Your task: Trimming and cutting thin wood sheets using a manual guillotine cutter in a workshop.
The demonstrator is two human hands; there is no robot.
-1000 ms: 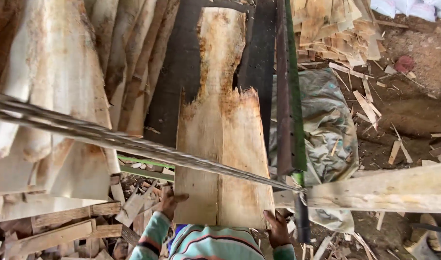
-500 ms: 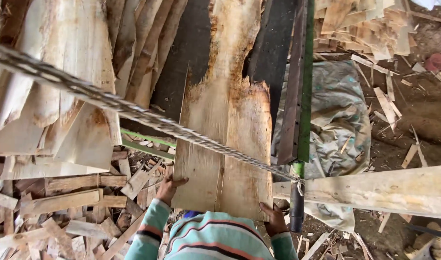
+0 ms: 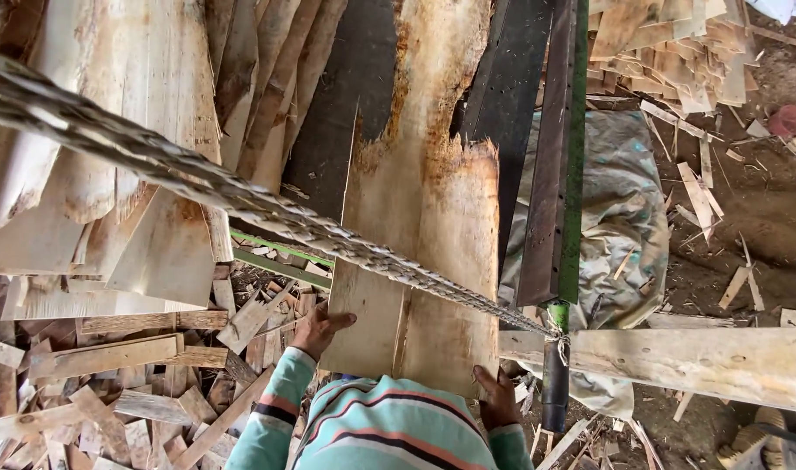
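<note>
- Wood scraps [image 3: 111, 383] litter the ground left of the hands, a grey tarp [image 3: 624, 218] lies off to the right.
- Left hand [image 3: 320, 329] and right hand [image 3: 495, 399] grip the bottom corners of a wide veneer sheet [image 3: 424, 252].
- Sheet sits a bit higher than half a second ago, hands too.
- Twisted rope [image 3: 241, 204] crosses in front, hiding a strip of it; its top is cut off.

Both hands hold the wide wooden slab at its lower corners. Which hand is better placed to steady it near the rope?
Probably the right hand: it grips the slab at the corner under the rope's tied end; the left hand sits farther away.
</note>
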